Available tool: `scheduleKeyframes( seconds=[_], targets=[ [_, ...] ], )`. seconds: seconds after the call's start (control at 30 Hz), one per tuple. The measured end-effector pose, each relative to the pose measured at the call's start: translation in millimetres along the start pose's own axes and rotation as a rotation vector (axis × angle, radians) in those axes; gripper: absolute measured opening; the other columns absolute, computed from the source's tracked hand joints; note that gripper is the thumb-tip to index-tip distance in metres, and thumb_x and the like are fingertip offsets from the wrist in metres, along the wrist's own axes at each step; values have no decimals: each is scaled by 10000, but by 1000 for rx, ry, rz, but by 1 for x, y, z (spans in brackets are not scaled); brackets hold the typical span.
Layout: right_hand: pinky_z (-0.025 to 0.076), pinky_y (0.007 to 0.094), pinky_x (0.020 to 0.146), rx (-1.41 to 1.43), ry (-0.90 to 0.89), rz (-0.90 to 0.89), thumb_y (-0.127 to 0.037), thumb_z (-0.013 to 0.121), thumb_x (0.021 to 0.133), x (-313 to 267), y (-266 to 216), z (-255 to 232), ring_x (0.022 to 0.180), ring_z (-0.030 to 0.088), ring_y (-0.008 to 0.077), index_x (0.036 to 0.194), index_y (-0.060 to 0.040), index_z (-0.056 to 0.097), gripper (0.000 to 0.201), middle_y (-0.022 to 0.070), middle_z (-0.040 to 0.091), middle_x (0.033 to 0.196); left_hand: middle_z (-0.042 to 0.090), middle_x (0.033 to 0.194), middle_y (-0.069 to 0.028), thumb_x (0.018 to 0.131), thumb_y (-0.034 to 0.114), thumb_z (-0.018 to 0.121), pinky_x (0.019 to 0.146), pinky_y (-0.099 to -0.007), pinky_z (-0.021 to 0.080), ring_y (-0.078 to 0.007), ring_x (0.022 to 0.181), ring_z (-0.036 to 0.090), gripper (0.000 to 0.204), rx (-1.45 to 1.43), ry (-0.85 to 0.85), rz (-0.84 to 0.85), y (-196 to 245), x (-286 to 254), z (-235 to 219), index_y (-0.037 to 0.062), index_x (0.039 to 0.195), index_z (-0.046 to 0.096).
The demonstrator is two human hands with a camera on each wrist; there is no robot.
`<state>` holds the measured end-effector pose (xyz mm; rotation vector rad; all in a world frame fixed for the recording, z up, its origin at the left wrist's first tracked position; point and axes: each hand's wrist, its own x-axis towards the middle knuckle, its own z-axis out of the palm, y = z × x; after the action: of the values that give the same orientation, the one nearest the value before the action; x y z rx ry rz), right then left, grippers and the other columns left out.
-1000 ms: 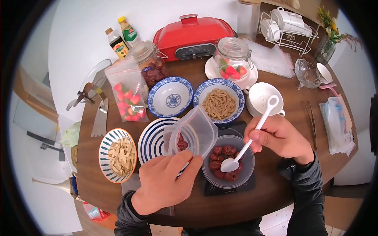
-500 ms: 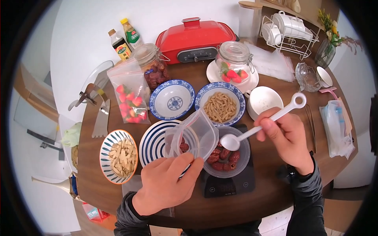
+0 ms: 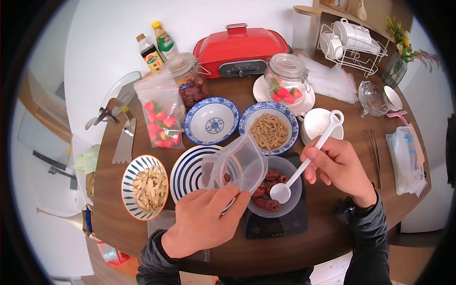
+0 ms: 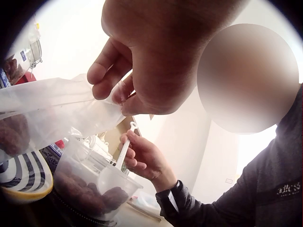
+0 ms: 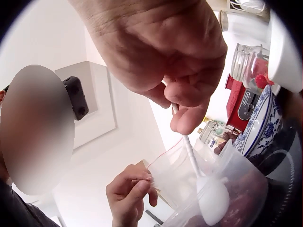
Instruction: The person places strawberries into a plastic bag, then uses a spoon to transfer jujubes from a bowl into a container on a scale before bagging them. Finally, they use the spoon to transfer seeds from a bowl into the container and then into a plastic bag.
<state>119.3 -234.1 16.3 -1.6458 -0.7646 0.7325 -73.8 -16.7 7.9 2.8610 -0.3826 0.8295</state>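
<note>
My left hand (image 3: 206, 221) pinches the edge of a clear plastic bag (image 3: 254, 164), its mouth spread beside the tub; a few dark red dates show inside. My right hand (image 3: 344, 168) grips the handle of a white spoon (image 3: 280, 193), its bowl down among the dates (image 3: 272, 205) in the clear round tub (image 3: 300, 190). Under the tub lies a black scale (image 3: 275, 231). In the left wrist view, the bag (image 4: 52, 106) hangs from the left hand (image 4: 156, 61). The right wrist view shows the spoon (image 5: 213, 201) under the right hand (image 5: 165, 56).
Behind the tub stand an empty blue-rimmed bowl (image 3: 211, 121) and one with brown pieces (image 3: 270, 130). A striped plate (image 3: 183, 173) and a bowl of pale slices (image 3: 151, 190) lie left. Farther back are two jars, a strawberry bag (image 3: 161, 124) and a red cooker (image 3: 237, 47). Tweezers (image 3: 375, 154) lie right.
The spoon first rose toward the tub's back left side, with its handle tilting right, then came down among the dates. My left hand still holds the bag. The view has shifted slightly.
</note>
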Motion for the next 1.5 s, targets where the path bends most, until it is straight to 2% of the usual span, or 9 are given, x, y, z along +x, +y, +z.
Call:
scheduleKeyframes(
  seconds=[0.07, 0.23, 0.37, 0.47, 0.87, 1.1, 1.3, 1.43, 1.5],
  targets=[
    [469, 216, 574, 40, -18, 110, -167, 561, 1047, 3, 0, -2, 689, 615, 59, 1001, 4, 663, 204, 25, 665, 754, 614, 918, -36, 707, 64, 797, 474, -280, 429, -163, 556, 571, 304, 6, 11, -9, 0, 0, 1, 76, 999, 712],
    [434, 203, 496, 9, -102, -96, -151, 559, 1045, 4, 12, 0, 647, 613, 58, 1040, 20, 657, 197, 59, 698, 794, 616, 909, -11, 711, 71, 795, 473, -260, 424, -127, 561, 562, 290, 10, 3, -3, -1, -1, 2, 82, 988, 709],
    [436, 206, 478, 50, -136, -99, -139, 556, 1044, 7, 15, 2, 637, 635, 75, 1049, 28, 651, 192, 63, 701, 781, 617, 908, -13, 713, 68, 793, 476, -262, 430, -128, 571, 570, 286, 11, 0, -5, -1, -2, 2, 82, 986, 709],
    [452, 209, 486, 73, -101, 5, -145, 538, 1051, 10, 17, -2, 674, 668, 92, 1048, 28, 651, 206, 66, 703, 786, 608, 1001, -3, 665, 104, 716, 518, -254, 451, -109, 613, 573, 355, 43, -4, 11, -2, -3, 2, 83, 1019, 708],
    [434, 210, 462, 224, -67, 143, -176, 510, 1060, 21, 32, -3, 634, 674, 121, 1035, 21, 646, 240, 81, 700, 758, 622, 904, -23, 708, 57, 788, 467, -267, 437, -134, 571, 577, 280, 11, 4, 3, -2, 0, -3, 76, 977, 711],
    [370, 204, 429, 380, 451, -218, -271, 503, 1068, 1, 24, -6, 562, 599, 104, 1029, 0, 618, 296, 75, 666, 725, 613, 938, -8, 689, 85, 748, 494, -266, 437, -122, 588, 574, 322, -1, 29, 1, -2, -4, -5, 83, 1007, 703],
    [482, 218, 528, 87, 363, -436, -211, 530, 1057, -25, -11, 17, 744, 679, 151, 1103, 51, 618, 280, 132, 719, 887, 614, 938, -3, 686, 95, 744, 501, -265, 435, -116, 589, 573, 319, 8, 28, 21, 0, -3, -7, 91, 1002, 703],
    [478, 233, 582, -136, 244, -567, -171, 599, 1015, -32, -21, 28, 694, 634, 128, 1059, 74, 657, 256, 166, 727, 932, 628, 921, -6, 682, 80, 779, 483, -254, 427, -116, 579, 578, 304, 8, 50, 23, 0, -3, -8, 101, 979, 718],
    [471, 240, 580, -218, 406, -673, -170, 588, 1019, -39, -19, 31, 666, 610, 126, 1062, 64, 657, 248, 171, 721, 935, 627, 921, -5, 682, 83, 777, 484, -254, 428, -116, 579, 579, 305, 8, 46, 24, -1, -3, -9, 102, 981, 719]
  ],
)
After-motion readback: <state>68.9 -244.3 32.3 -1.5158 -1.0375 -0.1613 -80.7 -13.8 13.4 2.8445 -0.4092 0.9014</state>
